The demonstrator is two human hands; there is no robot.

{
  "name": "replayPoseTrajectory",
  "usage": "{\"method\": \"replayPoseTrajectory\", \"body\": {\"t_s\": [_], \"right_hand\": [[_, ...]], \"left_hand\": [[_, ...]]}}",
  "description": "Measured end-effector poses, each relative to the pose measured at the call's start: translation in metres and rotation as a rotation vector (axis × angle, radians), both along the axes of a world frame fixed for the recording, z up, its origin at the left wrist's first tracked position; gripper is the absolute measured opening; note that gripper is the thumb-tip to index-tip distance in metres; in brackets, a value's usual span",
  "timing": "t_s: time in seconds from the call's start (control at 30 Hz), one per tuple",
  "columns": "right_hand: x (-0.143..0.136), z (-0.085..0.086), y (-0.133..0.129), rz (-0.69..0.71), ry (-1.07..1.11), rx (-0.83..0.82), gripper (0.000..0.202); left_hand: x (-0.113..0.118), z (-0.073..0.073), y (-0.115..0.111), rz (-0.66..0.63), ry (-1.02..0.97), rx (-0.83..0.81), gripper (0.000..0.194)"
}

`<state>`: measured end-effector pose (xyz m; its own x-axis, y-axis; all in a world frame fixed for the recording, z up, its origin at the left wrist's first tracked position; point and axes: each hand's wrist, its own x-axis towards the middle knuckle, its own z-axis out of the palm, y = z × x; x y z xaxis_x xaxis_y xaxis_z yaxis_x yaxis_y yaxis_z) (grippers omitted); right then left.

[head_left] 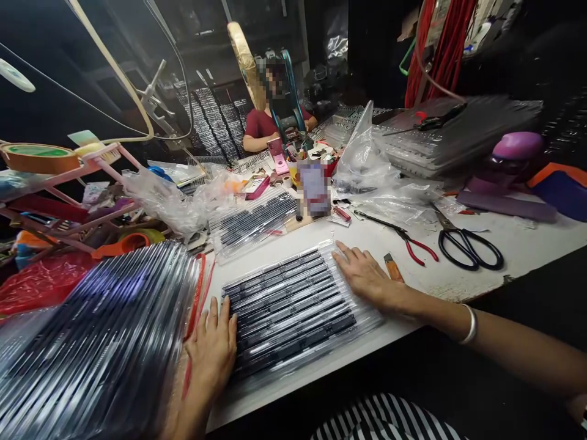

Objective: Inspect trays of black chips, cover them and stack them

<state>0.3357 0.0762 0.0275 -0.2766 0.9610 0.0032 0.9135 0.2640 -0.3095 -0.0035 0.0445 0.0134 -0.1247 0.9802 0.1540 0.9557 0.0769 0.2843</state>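
Observation:
A clear plastic tray (293, 305) with rows of dark strip-like parts lies flat on the white table before me. At its left edge rests my left hand (214, 339), fingers extended and touching the side. My right hand (362, 272) lies over the tray's upper right corner, its fingers stretched along the clear rim. Neither hand is wrapped round anything. To the left of my left hand rises a tall stack of similar filled trays (101, 324), with red straps (195, 299) beside it.
Scissors (470, 244), red-handled pliers (408, 241) and an orange-brown piece (393, 269) lie to the right. Farther back are another filled tray (254, 220), crumpled clear plastic (367, 165) and a pink rack (92, 168). A person in a red shirt (259, 125) sits across the table.

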Motion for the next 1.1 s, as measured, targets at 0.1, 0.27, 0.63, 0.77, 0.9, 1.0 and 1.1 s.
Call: {"method": "replayPoseTrajectory", "body": {"t_s": [0.1, 0.27, 0.63, 0.77, 0.9, 1.0, 1.1], "right_hand": [[-0.007, -0.004, 0.006, 0.083, -0.023, -0.014, 0.047], [-0.013, -0.008, 0.014, 0.158, -0.016, -0.031, 0.067], [-0.02, -0.009, 0.027, 0.461, -0.029, 0.051, 0.072], [-0.019, -0.013, 0.024, 0.447, -0.009, 0.104, 0.071], [-0.017, -0.015, 0.021, 0.426, -0.011, 0.15, 0.065], [-0.016, -0.017, 0.021, 0.432, -0.04, 0.186, 0.062], [-0.015, -0.02, 0.021, 0.436, -0.074, 0.199, 0.06]], "left_hand": [[0.004, -0.006, 0.004, -0.047, 0.052, -0.052, 0.065], [0.0, -0.009, 0.007, -0.117, -0.027, -0.085, 0.067], [0.058, 0.007, 0.018, -0.504, 0.083, -0.12, 0.071], [0.056, 0.018, 0.023, -0.623, 0.042, -0.156, 0.086], [0.048, 0.021, 0.016, -0.703, -0.022, -0.256, 0.086], [0.043, 0.009, 0.002, -0.518, -0.035, -0.151, 0.071], [0.037, 0.003, -0.011, -0.367, -0.144, -0.054, 0.068]]}}
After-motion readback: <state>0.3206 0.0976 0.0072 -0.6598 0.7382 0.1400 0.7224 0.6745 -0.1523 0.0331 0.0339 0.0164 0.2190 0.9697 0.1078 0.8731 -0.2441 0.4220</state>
